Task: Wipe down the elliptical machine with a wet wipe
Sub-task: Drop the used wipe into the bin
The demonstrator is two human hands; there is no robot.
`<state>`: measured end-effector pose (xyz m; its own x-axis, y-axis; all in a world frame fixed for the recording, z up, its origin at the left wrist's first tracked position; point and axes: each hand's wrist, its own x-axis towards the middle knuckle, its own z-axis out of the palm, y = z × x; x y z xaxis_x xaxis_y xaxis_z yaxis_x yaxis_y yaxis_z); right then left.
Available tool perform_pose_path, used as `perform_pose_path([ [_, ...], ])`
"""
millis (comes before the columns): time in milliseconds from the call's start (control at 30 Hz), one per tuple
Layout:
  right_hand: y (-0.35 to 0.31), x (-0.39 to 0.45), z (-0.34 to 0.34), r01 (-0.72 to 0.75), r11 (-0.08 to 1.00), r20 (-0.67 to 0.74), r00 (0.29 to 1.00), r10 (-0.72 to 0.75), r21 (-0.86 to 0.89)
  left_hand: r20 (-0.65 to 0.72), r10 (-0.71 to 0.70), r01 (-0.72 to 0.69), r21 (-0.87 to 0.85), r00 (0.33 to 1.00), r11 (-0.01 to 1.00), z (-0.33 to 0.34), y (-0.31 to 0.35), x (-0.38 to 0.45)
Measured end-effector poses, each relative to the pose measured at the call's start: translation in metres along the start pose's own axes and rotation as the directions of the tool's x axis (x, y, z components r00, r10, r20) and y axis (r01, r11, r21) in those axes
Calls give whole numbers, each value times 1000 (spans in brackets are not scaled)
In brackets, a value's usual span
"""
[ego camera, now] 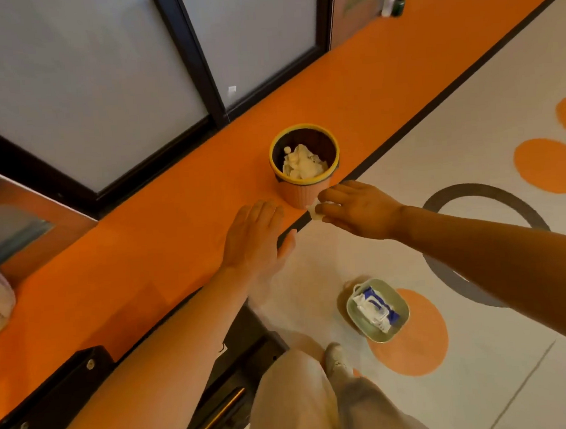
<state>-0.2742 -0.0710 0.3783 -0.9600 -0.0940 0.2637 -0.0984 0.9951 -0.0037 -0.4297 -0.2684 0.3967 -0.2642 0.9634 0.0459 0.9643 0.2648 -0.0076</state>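
The wipe (315,211) is a small white crumpled wad pinched at the fingertips of the right hand (357,209), showing just past them at the hand's left edge. That hand reaches out from the right, its fingers bent down round the wad, and holds it just beside the near wall of the bin (306,183), below its rim. The bin is a small ribbed orange pot with a yellow rim and dark inside; crumpled white wipes (302,165) lie heaped in it. It stands on the orange floor strip (143,229), close to the dark line (434,105) that edges the strip against the pale floor (469,136).

The left hand (253,239) hangs over the strip just left of the bin, palm down, fingers straight and close together, thumb out to the right; it holds nothing and is apart from both bin and wipe.

Nearer the person, on the pale floor, a green dish (400,306) carries a blue and white pack (377,308) of wipes, partly over an orange spot (415,348). Below it a pale trouser leg (296,399) and a shoe (337,360) show. Black machine parts (54,394) lie at bottom left; how much of the elliptical they are cannot be told. Frosted panels (68,78) in dark frames rise behind the strip.
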Motion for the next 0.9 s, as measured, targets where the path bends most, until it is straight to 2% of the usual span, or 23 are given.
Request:
perform_pose_path([
  [100, 27, 8, -11, 7, 1000, -17, 1000, -7, 15, -42, 7, -7, -13, 999, 1000, -11, 2, 26],
  [200, 49, 19, -18, 0, 1000, -15, 1000, 0, 0, -15, 22, -21, 6, 1000, 1000, -17, -2, 54],
  [400, 96, 49, -14, -30, 999, 71, 997, 33, -38, 6, 65, -65, -41, 998, 997, -10, -25, 121],
  [533, 139, 82, 2, -16, 999, 129, 991, 21, -41, -26, 119, -120, -35, 993, 992, 1, -54, 176],
  [733, 209, 161, 26, -93, 995, 155, 983, 98, -35, 97, 158, -148, -99, 983, 984, 15, -120, 258],
  [833, 241, 204, 40, -184, 982, 109, 976, 189, -50, 126, 143, -129, -111, 982, 985, 20, -158, 299],
  [900, 265, 230, 57, -267, 963, 144, 952, 269, -35, 155, 114, -95, -125, 981, 988, 27, -183, 326],
])
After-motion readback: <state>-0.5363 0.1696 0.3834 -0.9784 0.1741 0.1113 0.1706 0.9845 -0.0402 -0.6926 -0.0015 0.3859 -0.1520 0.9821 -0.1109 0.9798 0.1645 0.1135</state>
